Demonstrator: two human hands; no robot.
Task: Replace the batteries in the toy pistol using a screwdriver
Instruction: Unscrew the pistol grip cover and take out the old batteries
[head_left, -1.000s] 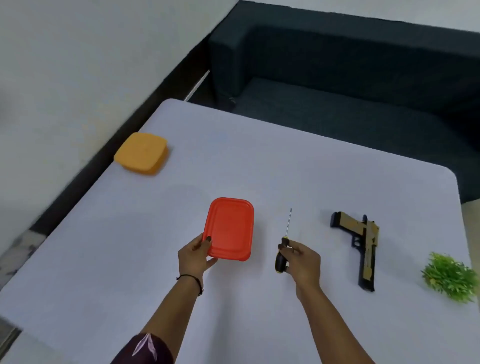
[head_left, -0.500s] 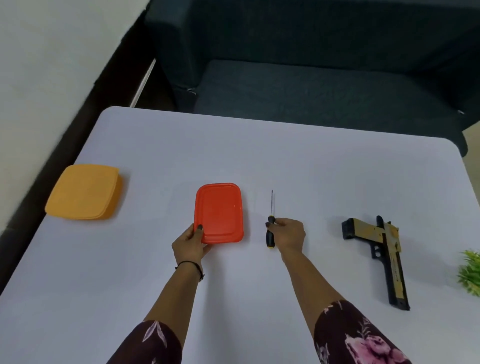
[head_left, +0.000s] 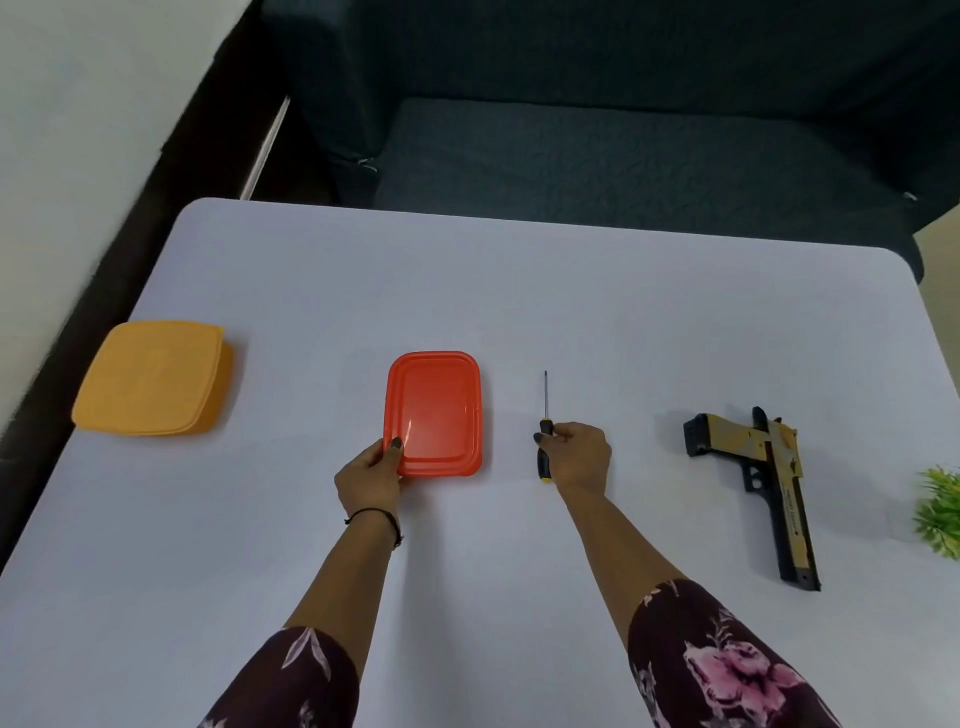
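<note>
A black and tan toy pistol lies flat on the white table at the right, barrel towards me. A screwdriver with a black and yellow handle lies in the middle, tip pointing away. My right hand rests on the table with its fingers closed on the screwdriver's handle. A red lidded box sits left of the screwdriver. My left hand grips that box at its near left corner, thumb on the lid.
An orange lidded box sits near the table's left edge. A small green plant stands at the right edge. A dark sofa runs behind the table's far edge.
The camera has turned and tilted down, so everything sits more squarely in view. Both hands keep their hold on the red box and the screwdriver, which now lie on the table.
</note>
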